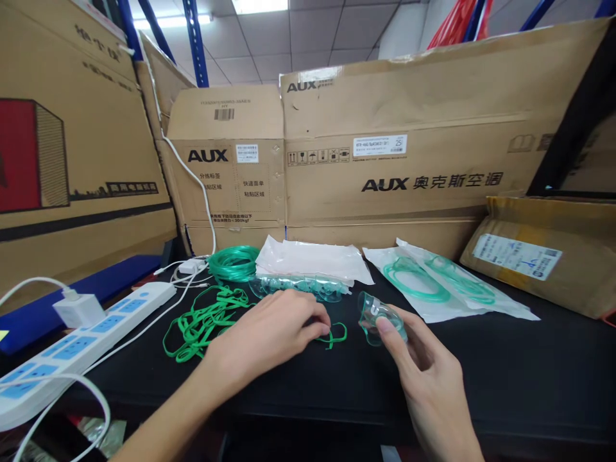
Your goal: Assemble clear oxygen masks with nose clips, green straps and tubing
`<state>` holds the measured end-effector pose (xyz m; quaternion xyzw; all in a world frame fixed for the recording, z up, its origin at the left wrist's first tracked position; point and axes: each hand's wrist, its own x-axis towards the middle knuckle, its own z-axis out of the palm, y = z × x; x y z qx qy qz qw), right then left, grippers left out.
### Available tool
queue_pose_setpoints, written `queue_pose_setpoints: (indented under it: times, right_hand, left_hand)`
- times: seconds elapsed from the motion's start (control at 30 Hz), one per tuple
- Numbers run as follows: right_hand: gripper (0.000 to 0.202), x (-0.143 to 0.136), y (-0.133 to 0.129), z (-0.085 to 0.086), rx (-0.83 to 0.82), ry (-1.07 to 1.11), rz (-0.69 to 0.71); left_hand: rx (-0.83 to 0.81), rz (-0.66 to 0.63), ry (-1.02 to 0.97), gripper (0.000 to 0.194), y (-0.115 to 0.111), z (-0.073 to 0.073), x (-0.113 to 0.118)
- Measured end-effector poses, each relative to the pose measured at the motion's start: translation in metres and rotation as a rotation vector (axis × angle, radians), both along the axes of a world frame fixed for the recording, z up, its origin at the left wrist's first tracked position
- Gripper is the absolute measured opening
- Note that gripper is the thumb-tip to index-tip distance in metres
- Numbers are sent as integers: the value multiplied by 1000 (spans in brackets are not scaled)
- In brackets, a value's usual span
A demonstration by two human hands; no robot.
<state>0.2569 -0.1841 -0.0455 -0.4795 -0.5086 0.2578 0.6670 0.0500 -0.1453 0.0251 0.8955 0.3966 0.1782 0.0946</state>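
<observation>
In my right hand (418, 366) is a clear green oxygen mask (381, 316), gripped between thumb and fingers, its open side toward the left. My left hand (289, 321) is palm down with curled fingers, thumb and forefinger closed on a green elastic strap (339, 335). The strap's looped end sticks out to the right of the fingertips. Left of that hand lies a tangled heap of green elastic straps (206, 321). Just beyond the left hand, a row of clear green masks (301, 286) lies on the black table (524, 372).
Coiled green tubing (233, 262) and a stack of white packages (312, 260) lie at the back. Right of them are two bags with tubing (443, 279). A taped carton (539, 250) stands at right. A white power strip (91, 340) with cables runs along the left. Cardboard panels (385, 128) wall the back.
</observation>
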Motion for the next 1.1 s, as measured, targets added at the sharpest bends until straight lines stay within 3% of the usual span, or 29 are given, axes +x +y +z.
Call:
queue_pose_setpoints:
  times: [0.27,0.5,0.73,0.93,1.1]
  right_hand:
    - [36,1,0,-1,2,-28,23]
    - [28,1,2,3,-145,-293,280]
    - [37,1,3,4,-214,-426,353]
    - [39,-2,3,2,-229,-464,274]
    - [41,1,4,-1,-226,-487,207]
  left_hand:
    - [-27,-65,33,27,19,-28,15]
    - [-53,17,-83,19,5,-56,9]
    - [-89,72,-183,19,-1,-59,7]
    - [-6,120,-171,17,-4,-69,11]
    - [48,171,-292,17,-2,-64,20]
